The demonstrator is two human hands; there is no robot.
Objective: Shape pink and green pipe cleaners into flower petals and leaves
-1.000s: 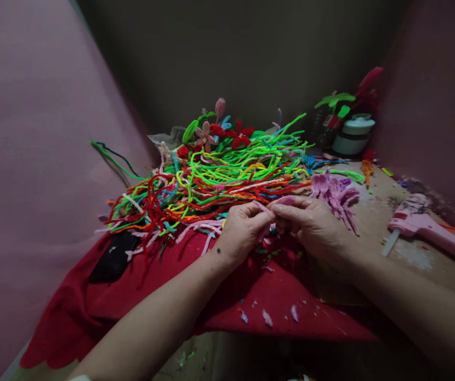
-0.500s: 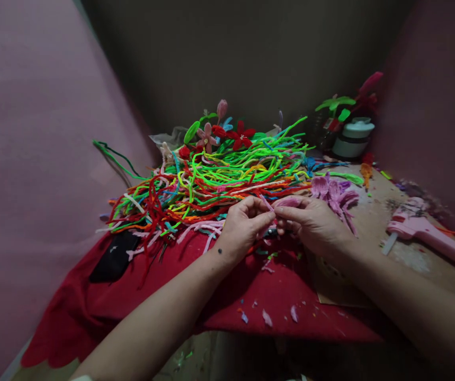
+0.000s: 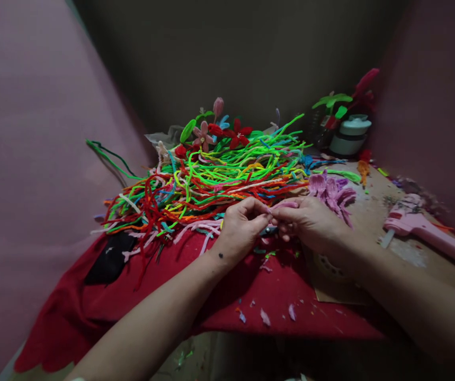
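The left hand [image 3: 240, 227] has its thumb and forefinger brought together in a pinch at the tip of a pink fuzzy piece [image 3: 285, 205], its other fingers curled; the right hand [image 3: 314, 221] grips the same piece between thumb and forefinger, the rest loosely bent. The piece is narrow, soft-looking and slightly curved, partly hidden by the fingers, and sits between the two hands above the front of the table [image 3: 378, 206]. Just beyond the right hand lies a bunch of pink-purple petals [image 3: 332, 193] of similar fuzzy stuff. Past the left hand spreads a tangled heap of green, red and orange stems [image 3: 235, 169]. At the back right stands a pale blue lidded jar [image 3: 350, 140] with a dark band, its contents hidden; a crumpled clear bag [image 3: 166, 138] lies behind the heap, contents unclear.
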